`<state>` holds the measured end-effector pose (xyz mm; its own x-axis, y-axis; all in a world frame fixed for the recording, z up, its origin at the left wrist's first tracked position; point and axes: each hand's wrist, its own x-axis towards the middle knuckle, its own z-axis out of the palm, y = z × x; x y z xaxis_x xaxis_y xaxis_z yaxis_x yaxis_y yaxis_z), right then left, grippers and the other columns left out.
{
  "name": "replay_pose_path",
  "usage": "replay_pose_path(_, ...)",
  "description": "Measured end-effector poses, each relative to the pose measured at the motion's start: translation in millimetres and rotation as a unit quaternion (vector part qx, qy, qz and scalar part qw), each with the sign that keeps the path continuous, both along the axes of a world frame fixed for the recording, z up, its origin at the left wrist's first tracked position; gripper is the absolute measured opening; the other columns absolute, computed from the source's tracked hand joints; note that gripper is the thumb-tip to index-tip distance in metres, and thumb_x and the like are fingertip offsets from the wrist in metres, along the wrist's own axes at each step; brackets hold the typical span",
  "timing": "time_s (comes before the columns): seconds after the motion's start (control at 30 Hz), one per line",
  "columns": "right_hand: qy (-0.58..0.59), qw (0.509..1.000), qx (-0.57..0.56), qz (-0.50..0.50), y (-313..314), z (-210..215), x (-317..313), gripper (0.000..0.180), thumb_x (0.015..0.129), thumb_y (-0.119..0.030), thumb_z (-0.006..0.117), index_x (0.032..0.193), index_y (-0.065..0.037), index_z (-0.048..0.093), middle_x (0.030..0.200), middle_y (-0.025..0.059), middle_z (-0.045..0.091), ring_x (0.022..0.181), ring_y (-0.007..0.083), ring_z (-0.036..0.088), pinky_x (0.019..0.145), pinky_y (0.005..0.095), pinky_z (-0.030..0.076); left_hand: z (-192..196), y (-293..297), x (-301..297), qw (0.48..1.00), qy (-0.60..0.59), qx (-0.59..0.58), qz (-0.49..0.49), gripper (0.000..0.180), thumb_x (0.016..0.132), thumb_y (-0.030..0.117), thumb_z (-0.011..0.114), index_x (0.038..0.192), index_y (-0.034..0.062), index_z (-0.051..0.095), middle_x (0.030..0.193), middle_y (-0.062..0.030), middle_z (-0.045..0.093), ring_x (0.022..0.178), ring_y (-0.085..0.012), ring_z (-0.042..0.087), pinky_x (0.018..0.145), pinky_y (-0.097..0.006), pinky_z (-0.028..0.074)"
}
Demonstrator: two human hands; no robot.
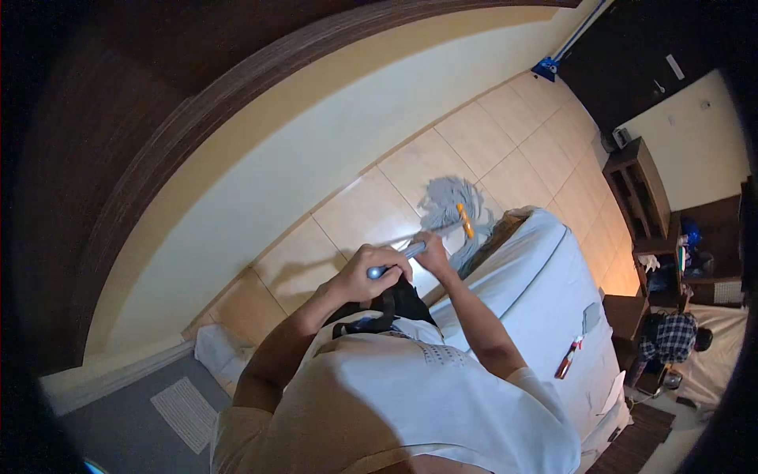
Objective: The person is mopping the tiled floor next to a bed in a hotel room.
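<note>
My left hand is wrapped around the top end of a mop handle, whose rounded tip pokes out of the fist. A little farther down the shaft, my right hand grips the same handle. The handle slants away from me to an orange clamp. Below the clamp, the grey string mop head lies spread on the tiled floor, beside the covered bed. Part of its strands lies close along the bed's edge.
A cream wall borders the floor on the left. To my right stands a bed with a white cover, bearing a red-handled tool and a grey cloth. Farther right are a wooden cabinet and a person in a checked shirt.
</note>
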<state>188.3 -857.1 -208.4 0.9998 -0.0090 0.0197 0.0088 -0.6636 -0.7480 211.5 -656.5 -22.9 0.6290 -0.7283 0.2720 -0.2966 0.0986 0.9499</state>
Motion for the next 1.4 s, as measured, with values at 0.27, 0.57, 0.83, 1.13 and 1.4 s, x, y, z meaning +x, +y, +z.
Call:
replay_pose_path(0.27,-0.056,0.984,-0.069,0.153,-82,-31,106,0.011,0.063,-0.014,0.056,0.06,-0.005,0.051,0.065,0.0115,0.049,0.066,0.0291,0.047,0.06,0.0374,0.04,-36,-77,36,0.987,0.016,0.025,0.157,0.012,0.07,-0.003,0.046,0.072,0.0018,0.057,0.063,-0.0075,0.054,0.059,-0.0171,0.051,0.056,-0.027,0.039)
replay_pose_path(0.57,-0.034,0.957,-0.046,0.283,57,-4,91,0.015,0.059,-0.018,0.056,0.066,-0.005,0.054,0.069,0.0106,0.051,0.077,0.0281,0.051,0.066,0.0384,0.043,-3,34,-30,0.943,0.042,0.004,0.329,0.017,0.077,0.012,0.047,0.073,0.0007,0.059,0.057,-0.0044,0.05,0.048,-0.0108,0.044,0.049,-0.023,0.036)
replay_pose_path(0.83,-0.002,0.855,0.054,0.516,281,31,-61,0.028,0.059,-0.026,0.061,0.079,-0.007,0.059,0.08,0.0135,0.057,0.08,0.0303,0.053,0.065,0.0403,0.044,62,201,-223,0.869,0.015,0.011,0.495,0.013,0.076,0.013,0.048,0.07,0.0019,0.052,0.045,-0.0017,0.041,0.041,-0.0107,0.035,0.062,-0.034,0.036)
replay_pose_path(1.13,-0.074,0.757,0.094,0.642,427,32,-158,0.014,0.057,-0.014,0.057,0.053,-0.002,0.054,0.057,0.0146,0.056,0.055,0.0324,0.057,0.043,0.0398,0.044,90,266,-313,0.836,-0.066,-0.054,0.541,0.011,0.076,0.011,0.045,0.078,0.0006,0.049,0.068,-0.0048,0.045,0.058,-0.012,0.035,0.072,-0.039,0.03)
replay_pose_path(1.4,-0.097,0.866,0.088,0.483,290,37,-109,0.022,0.061,-0.025,0.056,0.065,-0.003,0.056,0.068,0.0136,0.056,0.069,0.0319,0.056,0.057,0.0423,0.046,36,238,-270,0.823,0.074,-0.129,0.549,0.015,0.073,0.015,0.051,0.08,0.0005,0.05,0.056,-0.004,0.046,0.051,-0.0106,0.037,0.073,-0.034,0.032)
